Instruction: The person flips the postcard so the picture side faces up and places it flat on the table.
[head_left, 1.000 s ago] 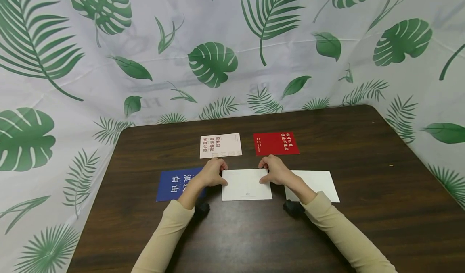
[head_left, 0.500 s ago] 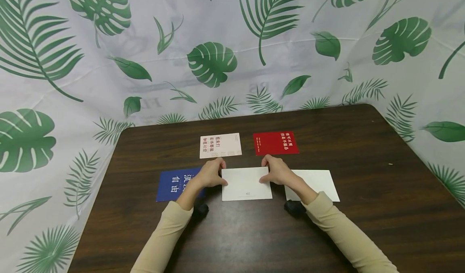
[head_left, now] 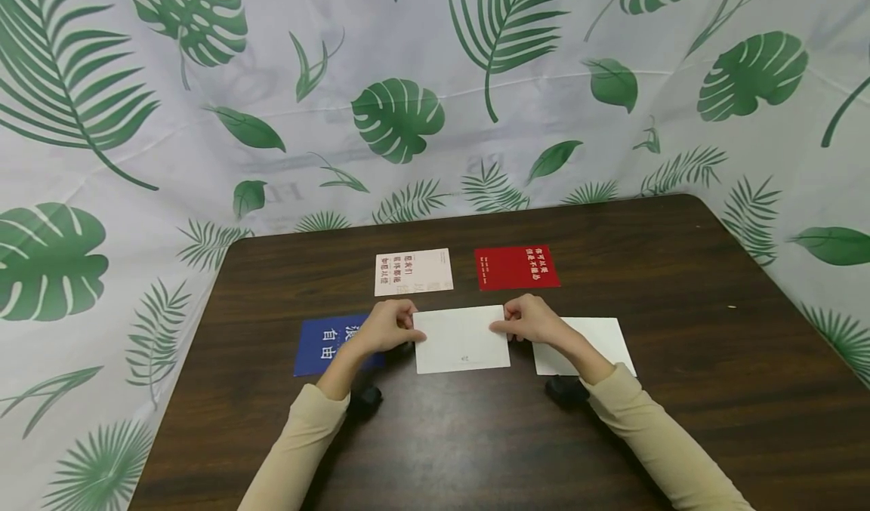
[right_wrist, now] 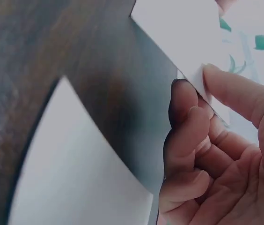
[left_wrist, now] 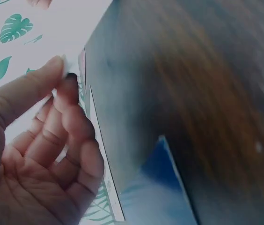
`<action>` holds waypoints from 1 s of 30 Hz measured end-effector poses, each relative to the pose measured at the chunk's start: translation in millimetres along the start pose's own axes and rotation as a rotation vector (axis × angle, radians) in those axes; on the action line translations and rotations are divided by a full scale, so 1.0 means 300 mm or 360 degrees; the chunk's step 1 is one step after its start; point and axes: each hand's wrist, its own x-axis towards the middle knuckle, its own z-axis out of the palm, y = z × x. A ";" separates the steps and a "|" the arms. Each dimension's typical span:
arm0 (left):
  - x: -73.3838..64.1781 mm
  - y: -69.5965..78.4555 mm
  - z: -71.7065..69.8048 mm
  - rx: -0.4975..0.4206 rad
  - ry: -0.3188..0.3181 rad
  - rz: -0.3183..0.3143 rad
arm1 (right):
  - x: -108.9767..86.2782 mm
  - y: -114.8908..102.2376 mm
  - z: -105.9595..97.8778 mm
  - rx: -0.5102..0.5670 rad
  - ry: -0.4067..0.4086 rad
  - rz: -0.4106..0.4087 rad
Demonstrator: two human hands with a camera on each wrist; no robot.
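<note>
A white card point(head_left: 461, 341) with a tiny printed mark near its lower edge is pinched at both sides, its far edge tilted up. My left hand point(head_left: 386, 327) grips its left edge between thumb and curled fingers; in the left wrist view the left hand point(left_wrist: 52, 136) shows the pinch at the thumb tip. At the right edge my right hand point(head_left: 533, 320) does the same. The right wrist view has the right hand point(right_wrist: 216, 145) pinching the held white card point(right_wrist: 183, 37), thumb on top and fingers underneath.
A blue card point(head_left: 319, 345) lies left, partly behind the left hand. Another white card point(head_left: 601, 343) lies right, partly under the right forearm. Farther back on the dark wooden table point(head_left: 435, 443) are a pale pink card point(head_left: 431, 268) and a red card point(head_left: 506, 269). A leaf-patterned cloth point(head_left: 435, 43) hangs behind.
The white card's far edge has risen from the table towards the far side. Both hands have shifted from resting at its edges to pinching it, the right hand moving slightly right.
</note>
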 end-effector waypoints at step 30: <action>-0.072 -0.045 -0.077 -0.0610 0.0060 0.0052 | -0.017 -0.021 -0.006 0.0303 0.0239 -0.0205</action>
